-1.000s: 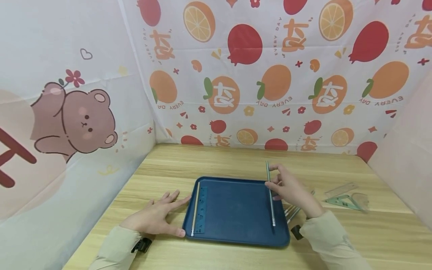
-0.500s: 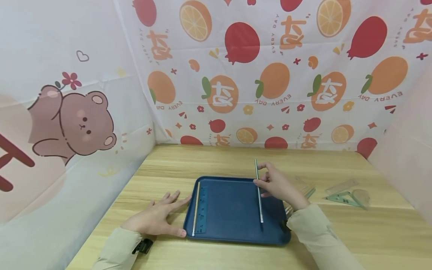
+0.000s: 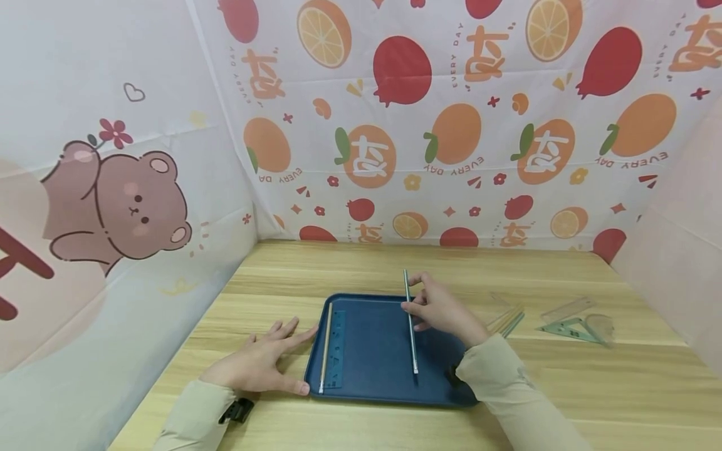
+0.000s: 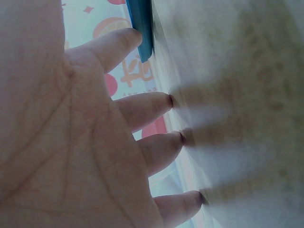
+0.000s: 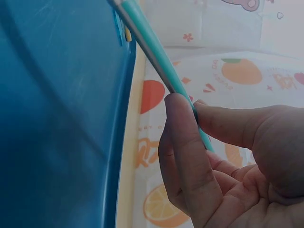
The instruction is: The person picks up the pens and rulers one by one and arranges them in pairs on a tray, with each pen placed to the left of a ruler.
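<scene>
My right hand (image 3: 442,313) pinches a green pencil (image 3: 410,338) between thumb and fingers, over the blue tray (image 3: 375,363). The pencil slants lengthwise, its white-tipped end toward me. In the right wrist view the pencil (image 5: 154,50) stands away from the tray floor (image 5: 52,123). Inside the tray's left side lie a natural wood pencil (image 3: 326,351) and, beside it, a blue ruler (image 3: 336,347) with cut-out shapes. My left hand (image 3: 259,363) rests spread on the table with thumb and index finger at the tray's left rim; the left wrist view shows its fingertips (image 4: 166,102) on the tabletop.
Right of the tray, partly behind my right forearm, lie several pencils (image 3: 512,321). Farther right are a green set square (image 3: 570,331), a clear ruler (image 3: 568,309) and a clear rounded piece (image 3: 600,327). Printed cloth walls (image 3: 361,81) enclose the wooden table (image 3: 609,394).
My right hand has carried the green pencil leftward across the tray, from its right side to right of its middle. The pencils behind the forearm show more. My left hand stays in place.
</scene>
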`<act>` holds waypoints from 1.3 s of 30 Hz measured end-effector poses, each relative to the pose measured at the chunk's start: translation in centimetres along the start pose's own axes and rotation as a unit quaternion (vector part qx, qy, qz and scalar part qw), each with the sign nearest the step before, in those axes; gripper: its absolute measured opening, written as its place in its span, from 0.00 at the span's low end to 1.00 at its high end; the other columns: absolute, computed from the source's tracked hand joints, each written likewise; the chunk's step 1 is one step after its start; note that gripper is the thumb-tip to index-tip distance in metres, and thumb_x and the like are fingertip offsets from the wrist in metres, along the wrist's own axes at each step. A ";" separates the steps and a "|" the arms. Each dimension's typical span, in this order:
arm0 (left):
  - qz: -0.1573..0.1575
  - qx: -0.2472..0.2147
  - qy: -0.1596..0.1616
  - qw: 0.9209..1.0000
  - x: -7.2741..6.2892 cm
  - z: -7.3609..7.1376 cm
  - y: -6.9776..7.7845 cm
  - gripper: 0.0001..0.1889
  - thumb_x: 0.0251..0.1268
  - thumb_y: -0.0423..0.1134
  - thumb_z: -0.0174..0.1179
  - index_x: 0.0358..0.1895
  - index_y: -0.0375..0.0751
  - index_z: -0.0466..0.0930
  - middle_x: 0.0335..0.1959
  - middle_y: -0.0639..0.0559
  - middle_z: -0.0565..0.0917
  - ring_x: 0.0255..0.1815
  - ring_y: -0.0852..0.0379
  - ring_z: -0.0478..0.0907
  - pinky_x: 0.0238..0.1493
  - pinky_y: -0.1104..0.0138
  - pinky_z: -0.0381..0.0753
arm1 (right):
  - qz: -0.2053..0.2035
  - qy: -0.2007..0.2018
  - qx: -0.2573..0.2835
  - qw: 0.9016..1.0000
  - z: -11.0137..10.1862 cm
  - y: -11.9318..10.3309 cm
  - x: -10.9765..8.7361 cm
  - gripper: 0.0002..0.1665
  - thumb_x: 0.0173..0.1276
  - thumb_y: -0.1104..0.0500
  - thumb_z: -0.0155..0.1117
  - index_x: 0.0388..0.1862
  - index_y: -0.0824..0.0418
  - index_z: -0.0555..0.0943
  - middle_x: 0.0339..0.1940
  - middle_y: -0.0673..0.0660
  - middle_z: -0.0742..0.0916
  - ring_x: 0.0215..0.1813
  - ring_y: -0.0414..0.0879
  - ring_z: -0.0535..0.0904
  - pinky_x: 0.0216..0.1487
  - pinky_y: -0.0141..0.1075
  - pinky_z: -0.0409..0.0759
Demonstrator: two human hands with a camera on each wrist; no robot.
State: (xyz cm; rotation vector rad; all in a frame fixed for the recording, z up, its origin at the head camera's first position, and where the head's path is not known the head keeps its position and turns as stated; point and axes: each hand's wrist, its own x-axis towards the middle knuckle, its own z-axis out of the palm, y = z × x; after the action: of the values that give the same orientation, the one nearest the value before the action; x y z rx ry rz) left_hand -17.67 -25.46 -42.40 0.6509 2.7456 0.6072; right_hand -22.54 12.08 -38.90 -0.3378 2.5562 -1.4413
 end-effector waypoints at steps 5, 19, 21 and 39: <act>0.000 -0.002 -0.001 1.000 0.0 -0.1 -0.1 0.58 0.53 0.72 0.76 0.86 0.61 0.61 0.88 0.29 0.52 0.86 0.19 0.44 0.68 0.12 0.41 | 0.010 -0.009 0.000 1.000 0.7 -0.5 0.3 0.30 0.79 0.64 0.67 0.73 0.65 0.68 0.36 0.60 0.85 0.32 0.46 0.86 0.36 0.39 0.92; -0.001 0.000 0.003 1.000 -0.1 -0.2 0.0 0.58 0.52 0.73 0.76 0.86 0.62 0.60 0.88 0.29 0.52 0.87 0.19 0.44 0.69 0.13 0.41 | 0.022 -0.019 0.003 1.000 2.3 -1.3 1.3 0.30 0.79 0.64 0.68 0.74 0.64 0.68 0.35 0.61 0.84 0.31 0.47 0.86 0.35 0.39 0.92; -0.003 0.000 0.001 1.000 -0.1 -0.2 0.1 0.58 0.52 0.73 0.76 0.86 0.62 0.60 0.88 0.29 0.52 0.87 0.20 0.44 0.69 0.13 0.41 | 0.022 -0.020 0.002 1.000 2.6 -1.4 1.3 0.30 0.79 0.63 0.68 0.74 0.65 0.68 0.35 0.60 0.84 0.31 0.47 0.86 0.35 0.39 0.92; -0.008 0.002 -0.003 1.000 -0.2 -0.1 0.2 0.58 0.51 0.73 0.76 0.86 0.63 0.61 0.88 0.30 0.53 0.87 0.21 0.45 0.70 0.13 0.41 | 0.033 -0.038 0.011 0.999 4.7 -1.9 1.9 0.34 0.77 0.64 0.69 0.77 0.64 0.66 0.36 0.62 0.83 0.30 0.48 0.86 0.36 0.42 0.92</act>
State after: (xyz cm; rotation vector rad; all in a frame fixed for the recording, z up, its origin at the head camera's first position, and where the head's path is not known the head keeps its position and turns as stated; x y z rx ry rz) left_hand -17.50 -25.43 -42.20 0.6297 2.7456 0.5948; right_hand -22.90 6.75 -39.80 -0.2954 2.4649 -1.4041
